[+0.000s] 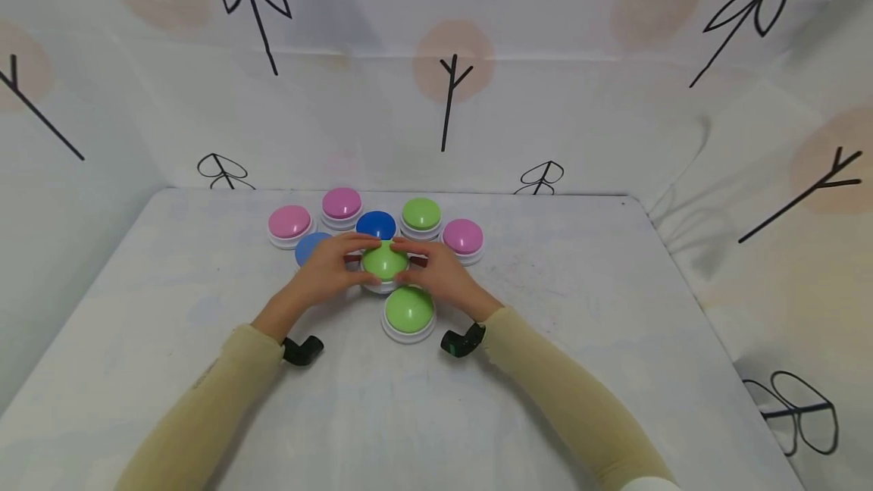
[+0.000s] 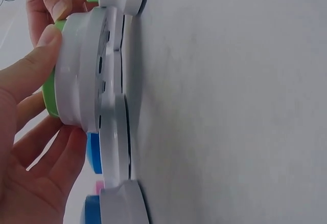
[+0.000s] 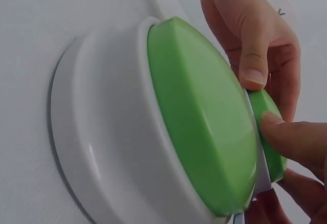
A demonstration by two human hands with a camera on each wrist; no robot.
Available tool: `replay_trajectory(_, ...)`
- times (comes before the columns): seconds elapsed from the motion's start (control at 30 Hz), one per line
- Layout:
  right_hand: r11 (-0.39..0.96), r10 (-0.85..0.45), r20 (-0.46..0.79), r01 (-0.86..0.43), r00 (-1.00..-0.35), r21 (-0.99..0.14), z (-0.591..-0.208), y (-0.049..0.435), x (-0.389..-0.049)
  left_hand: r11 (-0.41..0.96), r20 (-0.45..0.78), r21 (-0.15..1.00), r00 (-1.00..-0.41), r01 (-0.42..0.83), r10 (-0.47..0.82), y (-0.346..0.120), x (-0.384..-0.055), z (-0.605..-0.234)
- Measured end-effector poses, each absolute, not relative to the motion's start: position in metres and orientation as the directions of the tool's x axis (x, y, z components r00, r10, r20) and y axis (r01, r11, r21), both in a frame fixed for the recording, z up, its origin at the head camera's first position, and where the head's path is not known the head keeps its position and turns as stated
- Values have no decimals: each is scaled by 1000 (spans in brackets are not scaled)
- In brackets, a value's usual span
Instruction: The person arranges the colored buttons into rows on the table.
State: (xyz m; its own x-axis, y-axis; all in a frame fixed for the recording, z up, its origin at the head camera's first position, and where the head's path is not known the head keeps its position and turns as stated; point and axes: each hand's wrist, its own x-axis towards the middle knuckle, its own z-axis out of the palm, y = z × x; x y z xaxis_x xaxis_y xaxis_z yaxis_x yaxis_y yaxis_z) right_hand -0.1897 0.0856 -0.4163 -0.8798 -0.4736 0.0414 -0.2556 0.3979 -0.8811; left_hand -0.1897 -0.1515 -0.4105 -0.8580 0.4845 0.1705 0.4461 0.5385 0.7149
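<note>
A round push button with a green dome and white base (image 1: 384, 262) is held between both hands. My left hand (image 1: 326, 270) grips its left side, thumb at the near edge and fingers at the far edge. On the opposite side my right hand (image 1: 446, 279) grips it likewise. In the left wrist view, the held button (image 2: 76, 70) sits above other white bases, its slotted underside partly showing. Dark red (image 1: 420, 260) shows beneath the fingers; what it belongs to is mostly hidden. Just nearer stands another green button (image 1: 409, 311), large in the right wrist view.
Behind the hands stand a dark blue button (image 1: 376, 225), a green button (image 1: 420, 214) and pink buttons (image 1: 342, 203). My left hand partly covers a lighter blue button (image 1: 310, 247). The white table (image 1: 382, 423) meets a patterned cloth backdrop (image 1: 382, 120) at its far edge.
</note>
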Motion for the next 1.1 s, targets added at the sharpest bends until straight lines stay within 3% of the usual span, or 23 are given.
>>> replay_trajectory(0.23,430,-408,23,-215,-913,-877,-415,99,-187,508,202,727,-852,461,483,-132,-192,-411)
replay_trajectory(0.63,468,-395,96,-290,-914,-835,-410,131,-186,415,231,793,-851,446,472,-98,-196,-418)
replay_trajectory(1.1,449,-336,72,-227,-939,-864,-415,170,-162,475,166,754,-831,454,531,-61,-187,-419)
